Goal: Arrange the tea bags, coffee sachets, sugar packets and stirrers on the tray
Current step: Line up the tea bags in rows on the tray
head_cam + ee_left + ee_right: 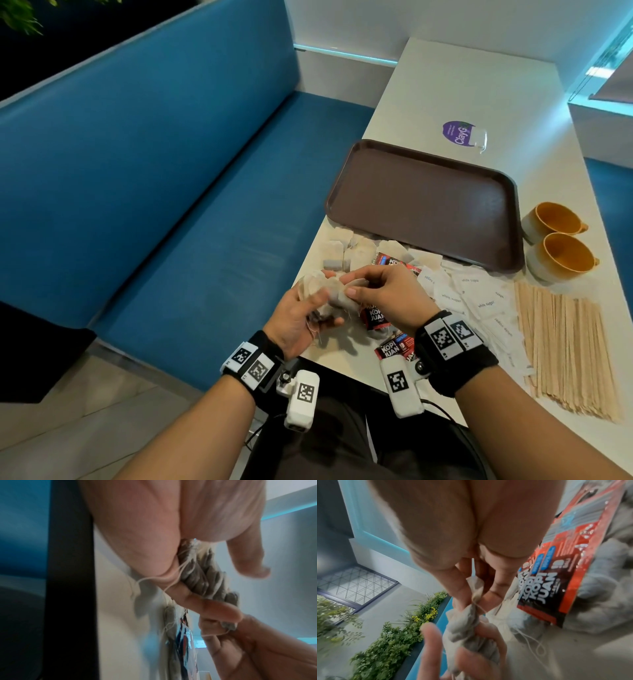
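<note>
My left hand (310,310) holds a bunch of grey-white tea bags (330,296) with loose strings, just above the table's near left corner. My right hand (363,286) pinches one tea bag (475,588) at the top of that bunch. The left wrist view shows the stacked tea bags (197,569) between thumb and fingers. More tea bags (346,255) lie loose before the brown tray (424,202), which holds nothing. Red coffee sachets (394,347) lie under my hands. White sugar packets (476,298) and a row of wooden stirrers (565,349) lie to the right.
Two orange-lined cups (558,243) stand right of the tray. A purple sticker with a clear holder (462,133) sits behind the tray. A blue bench (154,188) runs along the table's left side; the white table (479,85) stretches far beyond the tray.
</note>
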A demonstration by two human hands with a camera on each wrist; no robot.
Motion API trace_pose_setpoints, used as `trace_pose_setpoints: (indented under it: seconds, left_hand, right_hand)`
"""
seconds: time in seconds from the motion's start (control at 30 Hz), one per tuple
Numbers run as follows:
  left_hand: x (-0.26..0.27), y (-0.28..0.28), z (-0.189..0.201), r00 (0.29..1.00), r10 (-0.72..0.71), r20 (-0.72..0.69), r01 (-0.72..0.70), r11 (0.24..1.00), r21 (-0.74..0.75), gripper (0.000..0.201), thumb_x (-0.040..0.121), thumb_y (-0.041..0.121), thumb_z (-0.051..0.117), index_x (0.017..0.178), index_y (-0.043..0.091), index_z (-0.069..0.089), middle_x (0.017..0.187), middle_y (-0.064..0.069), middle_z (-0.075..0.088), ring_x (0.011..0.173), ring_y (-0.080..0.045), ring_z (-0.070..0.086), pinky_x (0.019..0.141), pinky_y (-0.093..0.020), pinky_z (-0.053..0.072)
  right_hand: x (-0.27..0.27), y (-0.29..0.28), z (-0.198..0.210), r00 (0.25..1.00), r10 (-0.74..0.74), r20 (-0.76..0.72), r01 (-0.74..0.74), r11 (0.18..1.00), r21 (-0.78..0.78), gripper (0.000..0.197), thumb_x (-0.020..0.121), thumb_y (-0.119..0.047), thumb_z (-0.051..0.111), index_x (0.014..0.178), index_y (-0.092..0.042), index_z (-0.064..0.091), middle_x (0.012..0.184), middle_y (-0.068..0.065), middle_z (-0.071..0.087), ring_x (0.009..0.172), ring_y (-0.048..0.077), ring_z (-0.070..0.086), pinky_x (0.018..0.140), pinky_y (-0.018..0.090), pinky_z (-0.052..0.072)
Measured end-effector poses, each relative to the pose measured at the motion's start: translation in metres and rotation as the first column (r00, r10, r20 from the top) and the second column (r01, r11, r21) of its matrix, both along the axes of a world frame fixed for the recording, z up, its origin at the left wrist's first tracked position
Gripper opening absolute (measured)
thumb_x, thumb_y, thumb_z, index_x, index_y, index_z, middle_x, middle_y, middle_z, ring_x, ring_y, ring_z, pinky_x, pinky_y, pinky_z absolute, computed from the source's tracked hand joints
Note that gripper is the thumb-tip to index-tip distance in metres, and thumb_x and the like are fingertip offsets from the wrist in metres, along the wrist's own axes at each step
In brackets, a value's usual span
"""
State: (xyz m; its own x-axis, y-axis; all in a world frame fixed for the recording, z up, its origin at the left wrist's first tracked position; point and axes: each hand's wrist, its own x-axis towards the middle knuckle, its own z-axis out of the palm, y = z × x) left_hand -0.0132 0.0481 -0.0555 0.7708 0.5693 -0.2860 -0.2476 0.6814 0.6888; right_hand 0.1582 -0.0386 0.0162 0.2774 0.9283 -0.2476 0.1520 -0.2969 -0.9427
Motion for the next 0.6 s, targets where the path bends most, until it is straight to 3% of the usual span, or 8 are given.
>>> trace_pose_setpoints:
  seconds: [0.07,0.17,0.23,0.33,0.4,0.47,0.53,0.6]
  left_hand:
    - [0.001,-0.001,0.0,1.0,0.001,-0.011,0.0,1.0,0.018,0.05,0.085,0.012,0.076,0.129,0.007,0.051,0.114,-0.019,0.067,0.086,-0.025,0.068,0.064,-0.032,0.058]
    - [0.001,-0.003,0.002,1.0,0.008,0.001,-0.008,1.0,0.02,0.045,0.088,0.004,0.062,0.131,0.003,0.048,0.09,-0.012,0.071,0.072,-0.018,0.069,0.063,-0.031,0.06]
    - [0.001,-0.003,0.002,1.0,0.009,0.02,-0.009,1.0,0.018,0.043,0.087,0.003,0.064,0.128,0.007,0.052,0.095,-0.015,0.07,0.081,-0.023,0.07,0.067,-0.033,0.061]
    - [0.0,-0.002,-0.001,0.999,0.028,0.037,-0.029,0.999,0.02,0.049,0.082,-0.003,0.066,0.127,0.01,0.053,0.101,-0.013,0.067,0.089,-0.026,0.068,0.068,-0.035,0.061]
    - [0.001,-0.003,-0.002,0.999,0.031,0.04,-0.032,0.999,0.03,0.05,0.081,-0.005,0.065,0.127,0.011,0.052,0.103,-0.011,0.065,0.09,-0.025,0.067,0.067,-0.034,0.06]
    - [0.003,-0.004,-0.001,0.999,0.021,0.046,-0.024,0.998,0.055,0.05,0.08,-0.005,0.064,0.126,0.012,0.052,0.102,-0.012,0.064,0.09,-0.025,0.067,0.069,-0.035,0.06]
    - [0.003,-0.005,-0.002,0.998,0.011,0.056,-0.015,0.997,0.074,0.05,0.079,-0.007,0.064,0.124,0.013,0.054,0.102,-0.013,0.065,0.092,-0.026,0.066,0.075,-0.036,0.06]
    - [0.004,-0.006,-0.002,0.998,0.007,0.068,-0.012,0.997,0.079,0.05,0.079,-0.009,0.063,0.123,0.012,0.054,0.105,-0.014,0.066,0.095,-0.027,0.066,0.078,-0.037,0.06]
  right_hand:
    - [-0.002,-0.002,0.002,0.998,0.048,-0.03,-0.047,0.999,0.015,0.02,0.086,0.007,0.073,0.104,-0.004,0.076,0.088,-0.019,0.077,0.093,-0.003,0.072,0.08,0.013,0.053]
    - [0.0,-0.003,0.0,1.0,0.015,0.014,-0.015,0.999,0.038,0.028,0.083,0.004,0.078,0.103,-0.015,0.077,0.093,-0.01,0.079,0.087,0.013,0.074,0.08,0.03,0.061]
    - [0.006,-0.002,-0.001,0.999,-0.04,0.008,0.04,0.997,0.066,0.033,0.082,0.007,0.077,0.102,-0.019,0.077,0.1,-0.001,0.077,0.085,0.021,0.072,0.079,0.035,0.062]
    - [0.012,-0.002,0.0,0.996,-0.033,-0.084,0.038,0.997,0.066,0.036,0.082,0.008,0.076,0.105,-0.019,0.077,0.107,0.012,0.074,0.093,0.021,0.072,0.085,0.035,0.061]
    - [0.013,-0.002,-0.003,0.993,-0.008,-0.12,0.009,1.0,0.013,0.035,0.082,0.005,0.076,0.107,-0.02,0.078,0.107,0.01,0.075,0.096,0.027,0.072,0.088,0.041,0.06]
    - [0.009,-0.001,-0.005,0.993,0.004,-0.117,-0.014,0.996,-0.089,0.033,0.085,0.008,0.072,0.109,-0.014,0.075,0.1,0.007,0.075,0.085,0.027,0.071,0.082,0.044,0.059]
    - [0.006,-0.001,-0.007,0.992,0.017,-0.124,-0.037,0.987,-0.159,0.032,0.086,0.009,0.07,0.11,-0.012,0.072,0.098,0.01,0.076,0.08,0.028,0.069,0.078,0.046,0.058]
    - [0.005,-0.001,-0.007,0.991,0.011,-0.132,-0.033,0.987,-0.159,0.033,0.085,0.009,0.072,0.11,-0.013,0.071,0.101,0.014,0.076,0.084,0.027,0.072,0.083,0.047,0.058]
